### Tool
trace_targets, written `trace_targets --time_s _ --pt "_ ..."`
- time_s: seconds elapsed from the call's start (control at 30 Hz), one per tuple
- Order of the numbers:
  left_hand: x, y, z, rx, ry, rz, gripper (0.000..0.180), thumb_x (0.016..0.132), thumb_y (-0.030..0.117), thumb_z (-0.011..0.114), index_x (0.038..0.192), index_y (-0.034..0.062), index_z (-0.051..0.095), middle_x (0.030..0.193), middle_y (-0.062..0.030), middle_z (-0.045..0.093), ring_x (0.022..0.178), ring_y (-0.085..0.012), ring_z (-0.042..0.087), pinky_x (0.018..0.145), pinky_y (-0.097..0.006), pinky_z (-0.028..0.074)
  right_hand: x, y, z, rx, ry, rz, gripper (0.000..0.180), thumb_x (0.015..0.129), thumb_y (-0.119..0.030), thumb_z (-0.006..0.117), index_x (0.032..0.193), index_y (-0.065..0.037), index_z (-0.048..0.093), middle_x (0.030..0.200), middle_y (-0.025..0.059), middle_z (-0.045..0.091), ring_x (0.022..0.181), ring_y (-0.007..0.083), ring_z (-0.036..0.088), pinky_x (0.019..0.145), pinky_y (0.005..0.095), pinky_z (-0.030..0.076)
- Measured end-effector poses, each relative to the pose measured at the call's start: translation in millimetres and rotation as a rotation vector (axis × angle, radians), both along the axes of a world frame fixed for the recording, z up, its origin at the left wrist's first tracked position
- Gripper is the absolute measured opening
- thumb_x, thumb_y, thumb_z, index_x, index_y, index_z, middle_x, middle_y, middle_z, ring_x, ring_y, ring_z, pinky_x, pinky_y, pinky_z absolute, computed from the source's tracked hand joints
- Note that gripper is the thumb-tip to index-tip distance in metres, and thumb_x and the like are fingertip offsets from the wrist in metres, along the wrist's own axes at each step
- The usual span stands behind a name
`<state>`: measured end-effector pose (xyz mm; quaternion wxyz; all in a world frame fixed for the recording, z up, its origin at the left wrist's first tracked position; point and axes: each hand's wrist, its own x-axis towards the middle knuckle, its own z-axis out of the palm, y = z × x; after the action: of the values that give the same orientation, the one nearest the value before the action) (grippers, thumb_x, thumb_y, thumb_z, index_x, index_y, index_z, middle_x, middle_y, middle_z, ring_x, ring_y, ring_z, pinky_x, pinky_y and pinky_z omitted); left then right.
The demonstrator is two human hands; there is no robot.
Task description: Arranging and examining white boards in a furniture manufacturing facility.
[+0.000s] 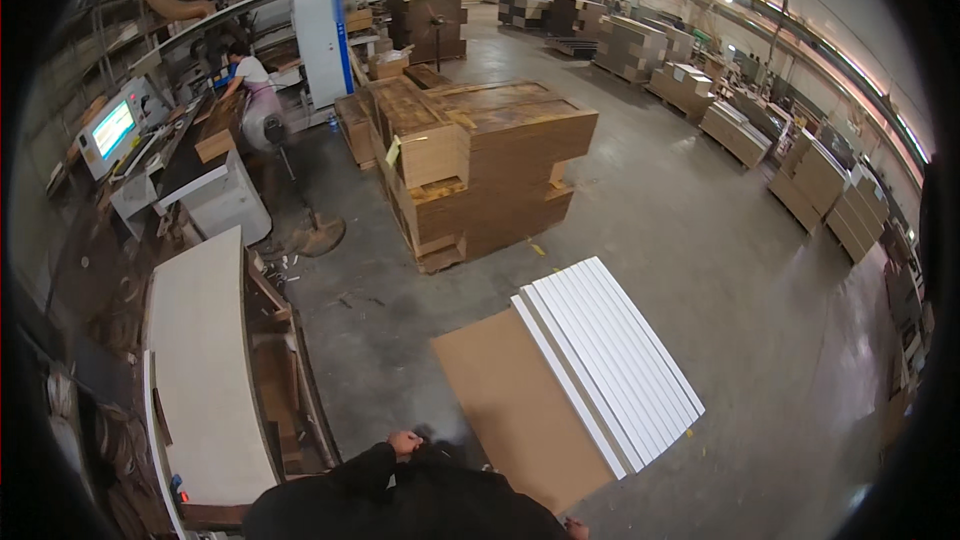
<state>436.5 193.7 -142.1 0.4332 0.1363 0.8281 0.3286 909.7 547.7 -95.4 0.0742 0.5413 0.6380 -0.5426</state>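
We've got white strips (608, 360) lined up across the right side of the brown board (510, 405) on the floor; its left side's bare. Left hand (404, 442) looks loosely curled and empty near the board's near-left corner, right hand (575, 530) barely shows, can't tell.

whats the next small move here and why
Probably reach the left hand forward to the near edge of the brown board. Both hands are drawn in at the body holding nothing, the right hand barely in view, and the white strips cover only the board's right part.
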Motion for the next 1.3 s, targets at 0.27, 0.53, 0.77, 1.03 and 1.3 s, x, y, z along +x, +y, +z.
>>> trace_targets --time_s 0.27,0.53,0.77,1.03,1.3 --pt "12.1 -106.4 -19.1 0.213 -0.224 0.599 0.033 0.102 0.034 0.071 0.104 0.0020 0.079 0.092 -0.0067 0.078 0.080 -0.0162 0.071 0.073 -0.036 0.056 -117.1 47.2 -108.7 -0.040 0.097 0.161 0.027 0.095 -0.003 0.069 0.120 0.006 0.072 0.100 0.0160 0.076 0.076 0.0243 0.075 0.066 0.0378 0.063" --pt "18.2 -201.6 -17.9 0.223 -0.307 0.966 0.033 0.103 0.031 0.065 0.106 -0.0014 0.072 0.094 -0.0086 0.075 0.077 -0.0203 0.070 0.073 -0.037 0.055 -306.7 -0.7 -18.9 0.004 0.036 0.354 0.023 0.097 -0.002 0.072 0.120 -0.001 0.070 0.094 0.0131 0.076 0.077 0.0225 0.074 0.073 0.0372 0.061" --pt "22.4 -232.5 -21.8 0.365 -0.470 1.278 0.025 0.105 0.025 0.063 0.108 0.0007 0.068 0.093 -0.0100 0.073 0.080 -0.0229 0.071 0.074 -0.038 0.057 -391.2 -19.2 -26.2 -0.084 0.251 0.476 0.018 0.101 -0.007 0.072 0.118 0.001 0.070 0.094 0.0113 0.074 0.079 0.0216 0.073 0.074 0.0374 0.063" --pt "-1.1 -215.6 2.9 0.286 -0.351 0.964 0.024 0.108 0.021 0.056 0.114 0.0001 0.066 0.098 -0.0137 0.074 0.086 -0.0265 0.074 0.073 -0.041 0.059 -456.8 -1.4 -40.2 -0.059 -0.264 0.544 0.025 0.100 -0.023 0.070 0.114 -0.002 0.073 0.097 0.0115 0.078 0.084 0.0231 0.077 0.080 0.0396 0.063" --pt "-83.8 -209.0 29.4 -0.120 -0.073 0.562 0.033 0.110 0.030 0.057 0.118 -0.0010 0.065 0.098 -0.0125 0.074 0.083 -0.0243 0.072 0.070 -0.042 0.056 -559.2 -7.9 -60.0 -0.108 -0.088 0.533 0.029 0.095 -0.027 0.075 0.115 -0.007 0.077 0.099 0.0113 0.081 0.092 0.0217 0.078 0.085 0.0376 0.062"
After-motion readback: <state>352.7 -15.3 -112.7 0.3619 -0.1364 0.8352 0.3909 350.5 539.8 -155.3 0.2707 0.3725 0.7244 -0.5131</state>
